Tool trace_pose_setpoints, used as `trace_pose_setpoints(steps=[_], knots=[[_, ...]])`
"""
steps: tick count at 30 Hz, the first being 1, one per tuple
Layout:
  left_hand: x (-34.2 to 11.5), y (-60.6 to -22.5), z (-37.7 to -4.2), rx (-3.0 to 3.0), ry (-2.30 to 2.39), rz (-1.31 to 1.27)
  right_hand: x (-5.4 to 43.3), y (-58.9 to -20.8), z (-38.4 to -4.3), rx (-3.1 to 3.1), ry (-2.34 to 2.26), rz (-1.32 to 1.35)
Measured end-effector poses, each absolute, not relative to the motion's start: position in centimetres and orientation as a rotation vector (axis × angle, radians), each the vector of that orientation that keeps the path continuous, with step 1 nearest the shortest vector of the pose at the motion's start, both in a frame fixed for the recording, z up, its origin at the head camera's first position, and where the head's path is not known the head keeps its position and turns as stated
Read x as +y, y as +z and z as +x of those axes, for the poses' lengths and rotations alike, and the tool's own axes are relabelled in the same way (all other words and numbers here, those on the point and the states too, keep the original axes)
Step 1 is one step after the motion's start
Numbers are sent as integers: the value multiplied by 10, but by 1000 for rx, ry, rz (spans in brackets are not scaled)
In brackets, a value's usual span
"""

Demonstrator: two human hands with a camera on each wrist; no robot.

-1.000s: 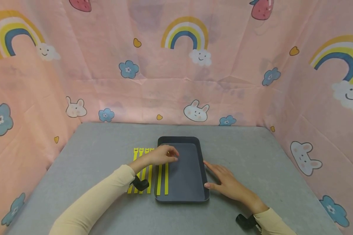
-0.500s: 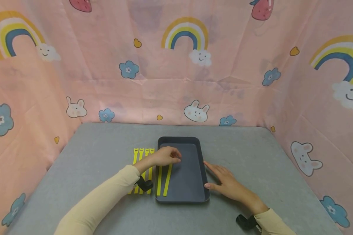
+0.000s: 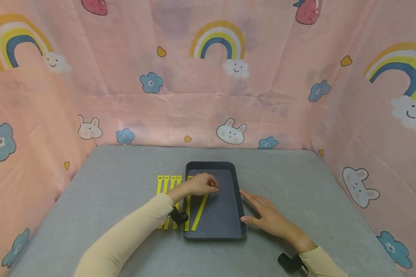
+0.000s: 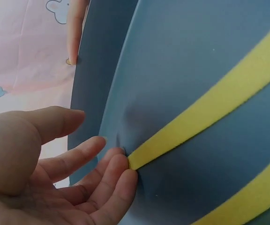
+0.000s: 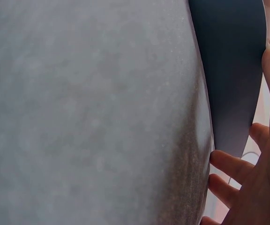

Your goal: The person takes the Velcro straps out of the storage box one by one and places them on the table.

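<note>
A dark grey rectangular tray [image 3: 225,215] stands on the table, holding two flat yellow hook-and-loop cable ties. One cable tie [image 3: 188,213] lies along the left wall; the other cable tie [image 3: 199,215] slants to the right at its far end. My left hand [image 3: 202,184] is over the tray. In the left wrist view, its bent fingertips [image 4: 121,168] touch the end of the slanted cable tie [image 4: 205,112], while the thumb stands apart. My right hand [image 3: 268,215] rests against the tray's right side with extended fingers, also seen touching the tray wall [image 5: 231,75] in the right wrist view.
Several more yellow cable ties [image 3: 160,184] lie in a row on the grey table [image 3: 124,169], just left of the tray and partly under my left forearm. A pink patterned cloth [image 3: 280,111] encloses the table at the back and sides.
My left hand has moved right over the tray. The far end of the inner cable tie has swung right with it, from straight to slanted. My right hand stays still.
</note>
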State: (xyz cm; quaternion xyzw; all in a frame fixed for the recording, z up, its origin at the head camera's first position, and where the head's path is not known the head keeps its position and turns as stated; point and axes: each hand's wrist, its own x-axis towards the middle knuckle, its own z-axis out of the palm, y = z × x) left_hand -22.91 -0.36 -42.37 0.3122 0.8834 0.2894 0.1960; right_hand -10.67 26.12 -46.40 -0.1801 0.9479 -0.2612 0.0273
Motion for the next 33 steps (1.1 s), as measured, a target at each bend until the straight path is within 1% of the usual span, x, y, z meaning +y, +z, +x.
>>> trace_pose_setpoints(steps=[12, 22, 33], knots=[[10, -413, -226, 2495, 774, 780, 261, -463, -107, 2931, -814, -563], [23, -409, -227, 2489, 780, 775, 260, -465, -106, 2922, -813, -539], [28, -409, -233, 2371, 904, 710, 260, -466, -107, 2917, -802, -526]])
